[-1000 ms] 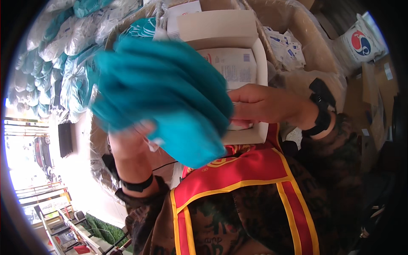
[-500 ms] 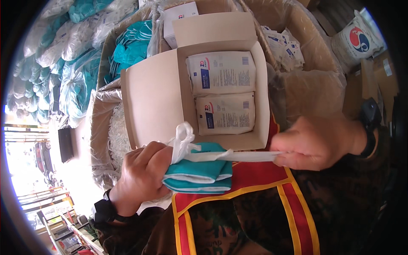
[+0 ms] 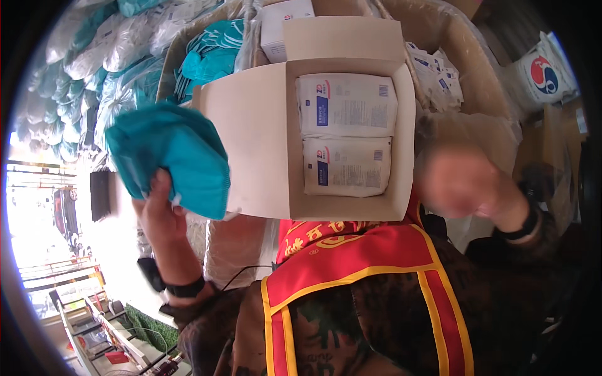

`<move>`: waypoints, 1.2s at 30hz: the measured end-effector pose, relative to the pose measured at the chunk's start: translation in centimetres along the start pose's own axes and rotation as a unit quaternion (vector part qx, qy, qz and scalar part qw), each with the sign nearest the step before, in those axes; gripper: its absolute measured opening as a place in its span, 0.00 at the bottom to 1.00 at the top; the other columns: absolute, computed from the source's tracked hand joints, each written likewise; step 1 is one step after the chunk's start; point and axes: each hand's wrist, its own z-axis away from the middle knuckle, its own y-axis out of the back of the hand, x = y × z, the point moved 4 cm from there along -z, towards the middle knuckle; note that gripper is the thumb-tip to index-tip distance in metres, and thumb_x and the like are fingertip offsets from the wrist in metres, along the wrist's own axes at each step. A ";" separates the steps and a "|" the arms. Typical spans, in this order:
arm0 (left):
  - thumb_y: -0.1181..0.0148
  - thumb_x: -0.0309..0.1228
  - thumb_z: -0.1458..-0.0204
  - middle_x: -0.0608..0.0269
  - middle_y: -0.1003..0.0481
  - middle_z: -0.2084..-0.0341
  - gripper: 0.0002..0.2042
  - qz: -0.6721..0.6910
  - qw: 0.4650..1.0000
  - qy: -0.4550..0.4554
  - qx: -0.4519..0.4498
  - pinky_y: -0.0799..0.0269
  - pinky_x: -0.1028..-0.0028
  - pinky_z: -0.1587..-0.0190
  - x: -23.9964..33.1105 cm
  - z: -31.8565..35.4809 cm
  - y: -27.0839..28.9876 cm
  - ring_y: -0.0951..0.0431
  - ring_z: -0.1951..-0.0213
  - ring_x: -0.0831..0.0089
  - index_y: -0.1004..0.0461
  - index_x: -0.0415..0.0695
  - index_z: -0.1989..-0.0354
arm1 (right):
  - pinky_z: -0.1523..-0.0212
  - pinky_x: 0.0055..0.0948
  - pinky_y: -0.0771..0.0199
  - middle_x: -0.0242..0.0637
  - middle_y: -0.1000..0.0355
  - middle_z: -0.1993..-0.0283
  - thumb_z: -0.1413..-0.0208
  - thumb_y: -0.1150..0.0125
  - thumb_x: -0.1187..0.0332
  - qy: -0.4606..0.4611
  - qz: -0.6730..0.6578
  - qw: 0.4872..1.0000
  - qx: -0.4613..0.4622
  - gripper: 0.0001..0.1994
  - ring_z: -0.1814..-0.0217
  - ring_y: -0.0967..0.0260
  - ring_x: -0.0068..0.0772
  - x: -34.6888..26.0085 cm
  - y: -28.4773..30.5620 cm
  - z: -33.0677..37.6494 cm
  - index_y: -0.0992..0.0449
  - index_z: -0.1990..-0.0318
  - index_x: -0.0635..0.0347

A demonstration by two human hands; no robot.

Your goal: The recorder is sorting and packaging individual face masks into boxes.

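Note:
My left hand (image 3: 163,216) is closed on a teal face mask (image 3: 179,156), raised at the left beside the box flap. I cannot tell whether more than one mask is in that bundle. My thumb lies against its near face, and the other fingers are mostly hidden. At the right side of the box, my right hand (image 3: 461,182) is smeared by motion, so its fingers do not show clearly. Between my hands stands an opened cardboard box (image 3: 241,147). Two white printed packs, a far one (image 3: 364,100) and a near one (image 3: 351,169), lie inside it.
Behind the box, one bin holds loose teal masks (image 3: 213,59) and another holds small white packets (image 3: 436,72). A white carton (image 3: 273,47) stands between them. Bagged masks (image 3: 119,47) pile up at the far left. A white sack (image 3: 545,72) sits at the far right.
My left hand has lifted the teal mask up and to the left. My right hand has let go of the white strap and moved slightly up, away from the mask.

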 end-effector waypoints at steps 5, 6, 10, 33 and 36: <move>0.50 0.32 0.38 0.53 0.24 0.61 0.16 0.390 0.905 -0.009 -0.169 0.23 0.67 0.54 -1.0 -0.4 -4.0 0.20 0.63 0.64 0.32 0.35 0.46 | 0.85 0.15 0.49 0.31 0.35 0.77 0.36 0.51 0.58 0.155 -0.136 0.973 -0.104 0.16 0.82 0.44 0.12 2.2 -1.4 -6.0 0.28 0.67 0.62; 0.50 0.32 0.38 0.53 0.24 0.61 0.16 0.421 0.886 -0.016 -0.192 0.24 0.68 0.55 -1.0 0.0 -4.9 0.21 0.64 0.65 0.32 0.35 0.46 | 0.85 0.15 0.49 0.31 0.34 0.77 0.36 0.51 0.57 0.156 -0.149 0.970 -0.116 0.16 0.82 0.44 0.13 1.8 -1.6 -6.9 0.28 0.67 0.61; 0.49 0.32 0.38 0.54 0.25 0.63 0.16 0.479 0.828 -0.022 -0.291 0.25 0.72 0.58 0.3 1.8 -9.4 0.22 0.68 0.70 0.33 0.35 0.47 | 0.85 0.14 0.50 0.29 0.33 0.76 0.35 0.50 0.52 0.142 -0.127 0.975 -0.111 0.19 0.81 0.43 0.13 0.2 -2.6 -9.9 0.26 0.67 0.60; 0.57 0.36 0.34 0.53 0.22 0.70 0.16 0.448 0.862 0.036 -0.236 0.34 0.81 0.86 0.0 0.2 -15.0 0.32 0.87 0.78 0.28 0.38 0.52 | 0.77 0.16 0.44 0.30 0.30 0.72 0.37 0.46 0.50 0.119 0.002 0.974 -0.191 0.22 0.76 0.44 0.14 2.1 -9.2 -11.0 0.22 0.59 0.65; 0.57 0.36 0.35 0.53 0.21 0.68 0.16 0.470 0.847 0.041 -0.246 0.34 0.81 0.86 -0.2 -0.3 -14.7 0.30 0.86 0.77 0.28 0.38 0.50 | 0.78 0.14 0.45 0.33 0.29 0.71 0.36 0.48 0.51 0.069 -0.078 0.974 -0.203 0.23 0.78 0.45 0.13 2.6 -8.3 -10.8 0.22 0.58 0.66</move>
